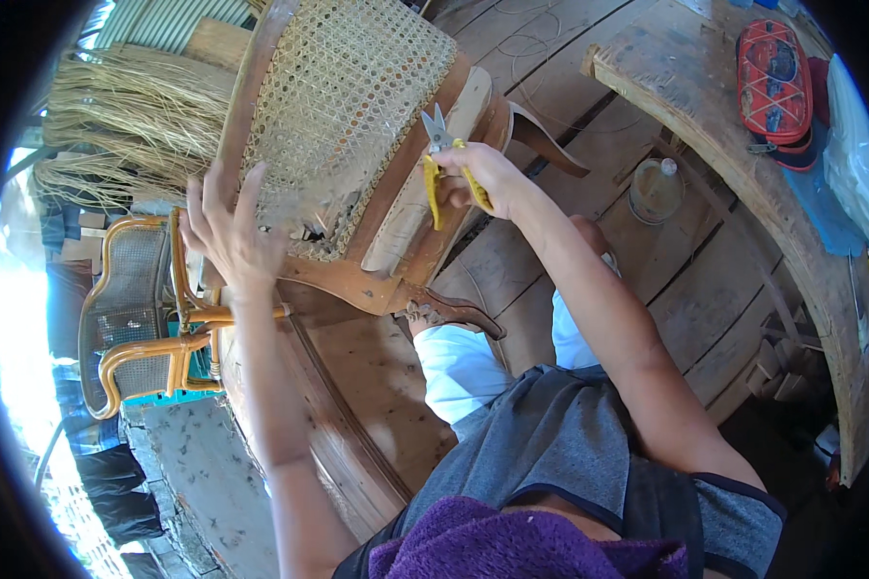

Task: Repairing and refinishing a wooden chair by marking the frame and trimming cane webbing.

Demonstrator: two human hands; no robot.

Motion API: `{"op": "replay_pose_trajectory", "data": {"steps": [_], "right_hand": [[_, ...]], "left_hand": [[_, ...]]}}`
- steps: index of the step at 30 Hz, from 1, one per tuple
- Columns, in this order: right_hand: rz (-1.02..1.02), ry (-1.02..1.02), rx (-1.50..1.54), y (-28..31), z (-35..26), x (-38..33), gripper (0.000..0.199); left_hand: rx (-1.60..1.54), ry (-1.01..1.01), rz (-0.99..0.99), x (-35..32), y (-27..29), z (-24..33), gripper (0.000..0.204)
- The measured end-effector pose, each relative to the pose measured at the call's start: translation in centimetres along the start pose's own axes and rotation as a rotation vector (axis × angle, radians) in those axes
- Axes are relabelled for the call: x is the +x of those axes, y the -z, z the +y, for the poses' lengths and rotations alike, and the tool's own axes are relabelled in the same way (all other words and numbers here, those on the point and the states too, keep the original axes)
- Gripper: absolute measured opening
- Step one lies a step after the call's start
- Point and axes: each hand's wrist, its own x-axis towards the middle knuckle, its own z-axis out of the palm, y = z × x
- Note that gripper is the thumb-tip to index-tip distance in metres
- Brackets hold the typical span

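Observation:
My right hand (490,177) grips a pair of yellow-handled snips (434,193), their blades parted and pointing away from me. The snips are over the right edge of a woven cane panel (348,82) set in a curved wooden furniture frame (410,232). At the near end of the panel the weave is broken, with a ragged dark hole. My left hand (237,243) is over the frame's left side, its fingers spread and slightly blurred. It holds nothing that I can see.
Bundled cane strands (130,125) hang at the far left, above a rattan chair (135,314). To the right, a curved wooden bench (734,159) carries a red pouch (774,82) and a plastic bag (857,154). A clear container (657,191) stands on the plank floor.

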Motion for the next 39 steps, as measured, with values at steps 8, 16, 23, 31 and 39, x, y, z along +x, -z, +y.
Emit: {"op": "replay_pose_trajectory", "data": {"steps": [8,16,23,31,39], "right_hand": [[-0.157,-0.075,0.329,-1.4,-1.1,3.0,0.028],[0.071,0.058,0.490,-4.6,-0.9,5.5,0.029],[0.156,0.143,0.291,-3.1,-0.2,4.1,0.019],[-0.099,-0.026,0.296,0.6,-1.8,2.0,0.032],[-0.089,0.009,0.419,0.8,-4.6,6.1,0.032]], "left_hand": [[-0.787,0.028,-0.274,5.4,-3.1,-3.5,0.027],[-0.730,0.143,-0.258,3.6,-4.5,-4.6,0.034],[-0.940,0.391,-0.275,3.4,-4.4,-4.2,0.054],[-0.878,0.420,-0.324,4.0,-4.0,-4.2,0.053],[-0.912,0.444,-0.309,3.7,-4.2,-4.2,0.051]]}}
